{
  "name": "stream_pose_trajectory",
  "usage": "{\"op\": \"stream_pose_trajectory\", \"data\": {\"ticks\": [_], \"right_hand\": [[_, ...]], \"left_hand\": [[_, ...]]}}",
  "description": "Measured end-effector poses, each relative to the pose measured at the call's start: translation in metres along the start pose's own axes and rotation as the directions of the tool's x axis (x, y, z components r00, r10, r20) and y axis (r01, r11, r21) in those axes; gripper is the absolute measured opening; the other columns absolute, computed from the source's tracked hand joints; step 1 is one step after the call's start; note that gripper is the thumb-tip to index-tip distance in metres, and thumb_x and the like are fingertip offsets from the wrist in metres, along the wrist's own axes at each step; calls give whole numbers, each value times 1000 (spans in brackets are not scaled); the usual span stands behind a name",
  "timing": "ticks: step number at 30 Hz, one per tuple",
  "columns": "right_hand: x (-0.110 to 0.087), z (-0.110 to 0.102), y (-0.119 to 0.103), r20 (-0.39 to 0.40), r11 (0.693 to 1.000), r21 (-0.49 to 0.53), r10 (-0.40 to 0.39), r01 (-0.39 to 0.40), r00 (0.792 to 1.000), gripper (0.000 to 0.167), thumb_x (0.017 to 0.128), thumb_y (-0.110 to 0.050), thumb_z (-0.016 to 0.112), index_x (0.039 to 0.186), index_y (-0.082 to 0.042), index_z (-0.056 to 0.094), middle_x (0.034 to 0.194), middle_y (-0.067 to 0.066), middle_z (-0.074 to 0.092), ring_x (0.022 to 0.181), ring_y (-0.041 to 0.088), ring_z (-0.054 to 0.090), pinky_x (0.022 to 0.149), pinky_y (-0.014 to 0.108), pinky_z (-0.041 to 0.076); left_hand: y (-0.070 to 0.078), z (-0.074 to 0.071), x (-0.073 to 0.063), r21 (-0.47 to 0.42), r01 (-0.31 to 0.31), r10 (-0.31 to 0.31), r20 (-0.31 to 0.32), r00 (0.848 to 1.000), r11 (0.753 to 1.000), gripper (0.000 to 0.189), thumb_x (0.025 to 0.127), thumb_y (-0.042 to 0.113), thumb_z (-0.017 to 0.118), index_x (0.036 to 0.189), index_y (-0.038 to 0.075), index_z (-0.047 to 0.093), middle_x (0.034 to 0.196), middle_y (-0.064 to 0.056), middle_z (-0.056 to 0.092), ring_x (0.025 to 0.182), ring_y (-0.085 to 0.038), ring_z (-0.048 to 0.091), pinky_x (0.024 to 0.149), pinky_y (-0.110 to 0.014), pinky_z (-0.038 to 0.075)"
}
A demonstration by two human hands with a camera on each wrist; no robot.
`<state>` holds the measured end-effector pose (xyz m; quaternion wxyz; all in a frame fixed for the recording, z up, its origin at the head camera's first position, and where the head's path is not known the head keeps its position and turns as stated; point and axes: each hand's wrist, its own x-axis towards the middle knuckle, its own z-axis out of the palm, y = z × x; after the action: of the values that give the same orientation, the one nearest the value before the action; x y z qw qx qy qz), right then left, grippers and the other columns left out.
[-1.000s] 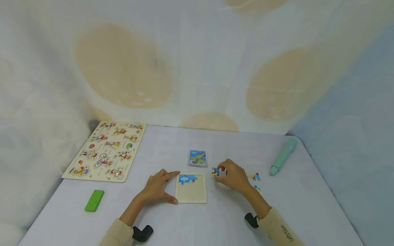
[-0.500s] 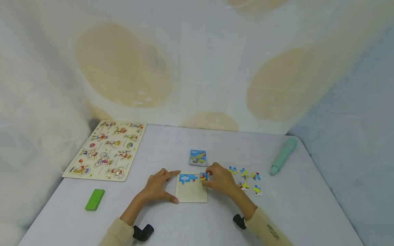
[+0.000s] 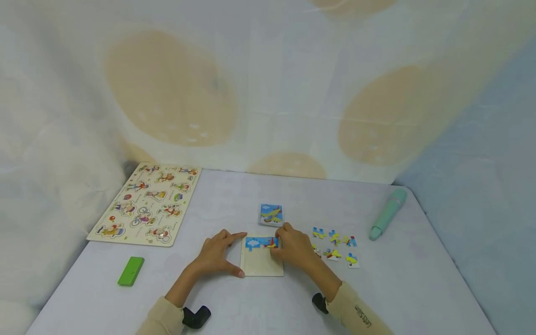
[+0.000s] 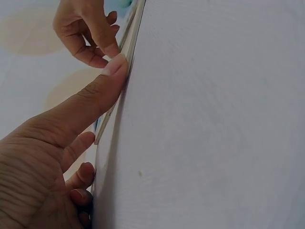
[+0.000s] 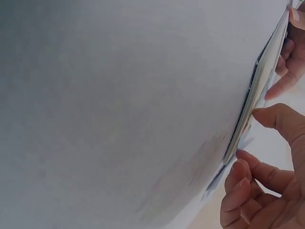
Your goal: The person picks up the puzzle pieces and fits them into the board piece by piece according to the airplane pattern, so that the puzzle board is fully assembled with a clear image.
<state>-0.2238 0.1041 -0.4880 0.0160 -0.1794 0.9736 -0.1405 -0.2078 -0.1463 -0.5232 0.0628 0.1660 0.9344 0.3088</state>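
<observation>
White table (image 3: 251, 304), puzzle tray (image 3: 260, 265) in front of you.
Your left hand (image 3: 214, 256), thumb and forefinger wide apart, touches the tray's left edge; your right hand (image 3: 295, 248) pinches a red-and-blue piece (image 3: 272, 242) at its far right corner (loose pieces (image 3: 333, 255) lie rightward). An airplane picture (image 3: 271, 214) sits just beyond.

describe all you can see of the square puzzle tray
The square puzzle tray is pale, thin-rimmed and wooden-looking, lying on the white table. Mostly blue puzzle pieces line its far edge; the rest looks bare. The left hand touches its left corners with thumb and finger; the right hand, at the rightmost piece, partly hides its far right corner.
</observation>
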Motion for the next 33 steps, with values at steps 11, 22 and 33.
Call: {"op": "stream_pose_trajectory", "data": {"ticks": [11, 22, 33], "right_hand": [[-31, -7, 4, -24, 980, -147, -140, 135, 990, 61, 84, -52, 73, 135, -19, 63, 89, 1, 47, 55, 9, 35, 48, 20, 28], [-42, 1, 0, 28, 933, -279, -230, 228, 973, 59, 88, -60, 62, 127, -17, 69, 88, 7, 50, 58, 10, 43, 46, 22, 33], [-41, -6, -3, 129, 970, -146, -175, 193, 976, 61, 88, -55, 66, 133, -13, 64, 98, 9, 59, 66, 12, 49, 55, 26, 43]], "left_hand": [[-1, 1, 0, 3, -10, 10, 6, 1000, 1000, 103, 51, 56, 93, 143, 30, 54, 87, 4, 37, 76, -11, 33, 69, -31, 23], [-2, 1, 0, 1, -15, 15, 7, 1000, 1000, 104, 51, 55, 93, 144, 30, 53, 88, 4, 38, 78, -11, 35, 70, -32, 24], [-1, 0, -1, 0, -11, 11, 0, 1000, 1000, 103, 51, 53, 94, 143, 28, 54, 87, 3, 39, 77, -11, 34, 70, -32, 24]]}}
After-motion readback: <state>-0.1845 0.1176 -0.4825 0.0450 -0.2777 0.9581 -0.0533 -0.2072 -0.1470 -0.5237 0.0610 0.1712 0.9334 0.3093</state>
